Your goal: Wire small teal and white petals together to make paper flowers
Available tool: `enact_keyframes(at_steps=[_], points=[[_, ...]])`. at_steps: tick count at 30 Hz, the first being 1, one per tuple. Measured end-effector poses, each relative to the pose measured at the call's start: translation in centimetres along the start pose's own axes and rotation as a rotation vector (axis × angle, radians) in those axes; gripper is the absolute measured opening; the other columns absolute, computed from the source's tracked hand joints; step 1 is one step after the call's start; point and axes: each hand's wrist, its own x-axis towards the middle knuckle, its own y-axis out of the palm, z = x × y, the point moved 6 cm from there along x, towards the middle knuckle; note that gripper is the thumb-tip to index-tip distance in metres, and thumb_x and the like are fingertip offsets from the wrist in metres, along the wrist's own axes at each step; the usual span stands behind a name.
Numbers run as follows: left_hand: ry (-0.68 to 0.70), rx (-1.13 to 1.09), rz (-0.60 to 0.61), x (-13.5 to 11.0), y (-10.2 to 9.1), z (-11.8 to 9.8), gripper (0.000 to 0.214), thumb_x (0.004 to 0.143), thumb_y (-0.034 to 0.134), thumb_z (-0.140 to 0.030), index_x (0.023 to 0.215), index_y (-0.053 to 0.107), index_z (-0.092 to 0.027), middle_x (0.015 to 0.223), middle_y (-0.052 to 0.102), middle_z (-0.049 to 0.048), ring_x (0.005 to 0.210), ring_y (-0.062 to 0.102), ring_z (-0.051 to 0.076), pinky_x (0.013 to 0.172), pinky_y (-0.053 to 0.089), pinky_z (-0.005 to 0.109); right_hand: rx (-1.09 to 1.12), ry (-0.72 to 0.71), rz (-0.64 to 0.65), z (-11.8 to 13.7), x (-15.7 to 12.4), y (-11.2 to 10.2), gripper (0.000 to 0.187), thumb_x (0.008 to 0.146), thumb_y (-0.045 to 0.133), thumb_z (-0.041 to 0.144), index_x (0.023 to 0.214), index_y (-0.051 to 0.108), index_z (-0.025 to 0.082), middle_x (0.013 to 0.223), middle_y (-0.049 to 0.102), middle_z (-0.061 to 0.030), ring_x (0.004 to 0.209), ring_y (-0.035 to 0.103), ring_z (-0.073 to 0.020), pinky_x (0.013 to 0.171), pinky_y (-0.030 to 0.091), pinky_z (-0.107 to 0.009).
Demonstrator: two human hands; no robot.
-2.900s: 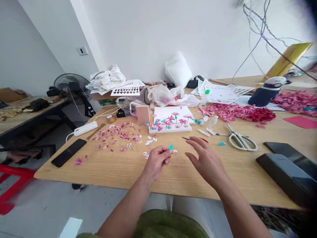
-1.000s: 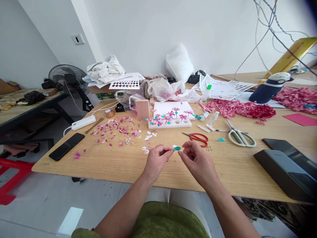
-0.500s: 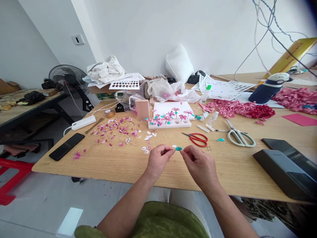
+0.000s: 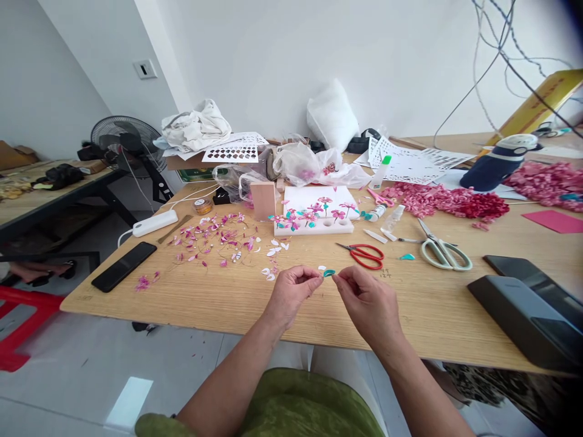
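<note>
Right hand (image 4: 371, 303): we are now pinching the teal piece (image 4: 328, 273) alongside our left hand (image 4: 291, 293), no longer hovering open.

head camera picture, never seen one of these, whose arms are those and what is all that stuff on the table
There is one view, from a camera worn on a person's head, looking forward and down, so the two bare arms at the bottom are the wearer's own. No machine is involved. The left hand and right hand meet above the wooden table and pinch a tiny teal piece between their fingertips. Beyond them lie red scissors, larger pale scissors, scattered pink petals, a white foam block stuck with small pink flowers, and a black phone at the left.
</note>
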Motion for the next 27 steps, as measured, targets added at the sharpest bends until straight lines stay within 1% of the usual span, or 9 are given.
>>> enact_keyframes(at_steps=[7, 10, 13, 16, 18, 20, 22, 24, 27], points=[[-0.001, -0.030, -0.047, 0.0, -0.3, 0.0, 0.019, 0.060, 0.065, -0.031, 0.062, 0.061, -0.013, 0.051, 0.045, -0.0035, 0.050, 0.034, 0.006, 0.048, 0.025, 0.020, 0.009, 0.008, 0.017, 0.1, 0.0, 0.2, 0.018, 0.077, 0.047, 0.027, 0.060, 0.047, 0.021, 0.047, 0.044, 0.0040, 0.044, 0.042, -0.0101, 0.045, 0.030, -0.021], [0.035, -0.019, -0.087, 0.1, -0.7, -0.1, 0.017, 0.060, 0.065, -0.029, 0.062, 0.061, -0.013, 0.057, 0.052, -0.0014, 0.056, 0.040, 0.008, 0.053, 0.030, 0.020, 0.018, -0.022, 0.075, 0.1, -0.5, 0.7, 0.015, 0.078, 0.045, 0.025, 0.065, 0.050, 0.021, 0.051, 0.050, 0.0025, 0.047, 0.046, -0.0108, 0.047, 0.032, -0.021], [0.078, 0.022, -0.088, 0.2, -0.8, -0.2, 0.015, 0.061, 0.064, -0.028, 0.062, 0.061, -0.014, 0.061, 0.056, -0.0002, 0.062, 0.046, 0.010, 0.059, 0.035, 0.021, -0.003, -0.092, 0.151, 0.6, -1.2, 1.1, 0.016, 0.080, 0.041, 0.021, 0.068, 0.052, 0.020, 0.061, 0.055, -0.0007, 0.053, 0.049, -0.0118, 0.050, 0.033, -0.022], [0.142, 0.146, -0.056, 0.2, -0.8, -0.5, 0.012, 0.065, 0.061, -0.026, 0.064, 0.061, -0.014, 0.065, 0.057, 0.0007, 0.064, 0.049, 0.012, 0.062, 0.038, 0.023, -0.061, -0.180, 0.271, 1.7, -1.0, 0.8, 0.021, 0.082, 0.038, 0.020, 0.069, 0.054, 0.019, 0.063, 0.054, -0.0021, 0.054, 0.048, -0.0123, 0.050, 0.032, -0.023], [0.236, 0.291, -0.013, 0.1, -0.5, -1.1, 0.010, 0.068, 0.058, -0.024, 0.064, 0.062, -0.015, 0.066, 0.056, 0.0011, 0.065, 0.050, 0.012, 0.062, 0.038, 0.023, -0.077, -0.247, 0.347, 2.4, -0.1, 0.2, 0.023, 0.082, 0.037, 0.021, 0.069, 0.055, 0.019, 0.062, 0.051, -0.0020, 0.054, 0.047, -0.0123, 0.051, 0.031, -0.023], [0.347, 0.424, 0.052, -0.3, 0.1, -1.8, 0.009, 0.070, 0.056, -0.021, 0.066, 0.063, -0.017, 0.066, 0.056, 0.0014, 0.065, 0.050, 0.012, 0.062, 0.038, 0.023, -0.030, -0.286, 0.398, 2.6, 1.3, -0.4, 0.023, 0.082, 0.038, 0.021, 0.067, 0.056, 0.019, 0.062, 0.050, -0.0018, 0.056, 0.047, -0.0124, 0.052, 0.032, -0.023], [0.432, 0.492, 0.106, -0.8, 0.6, -2.4, 0.009, 0.071, 0.055, -0.020, 0.068, 0.063, -0.018, 0.066, 0.057, 0.0018, 0.065, 0.051, 0.012, 0.061, 0.038, 0.023, 0.092, -0.258, 0.434, 2.0, 2.8, -0.4, 0.020, 0.080, 0.042, 0.021, 0.065, 0.056, 0.019, 0.063, 0.051, -0.0010, 0.059, 0.048, -0.0123, 0.055, 0.034, -0.023], [0.477, 0.506, 0.115, -1.1, 0.6, -2.9, 0.009, 0.072, 0.055, -0.020, 0.069, 0.063, -0.018, 0.067, 0.058, 0.0022, 0.064, 0.051, 0.012, 0.060, 0.039, 0.023, 0.246, -0.171, 0.470, 0.7, 3.4, 0.5, 0.017, 0.078, 0.045, 0.022, 0.065, 0.055, 0.019, 0.063, 0.052, 0.0000, 0.060, 0.048, -0.0125, 0.056, 0.036, -0.022], [0.518, 0.502, 0.056, -1.2, 0.0, -3.3, 0.009, 0.073, 0.055, -0.021, 0.070, 0.063, -0.017, 0.068, 0.058, 0.0027, 0.064, 0.051, 0.012, 0.058, 0.039, 0.022, 0.399, -0.060, 0.518, -0.8, 2.0, 2.5, 0.017, 0.079, 0.043, 0.025, 0.067, 0.053, 0.018, 0.062, 0.052, 0.0008, 0.060, 0.046, -0.0126, 0.054, 0.036, -0.022]])
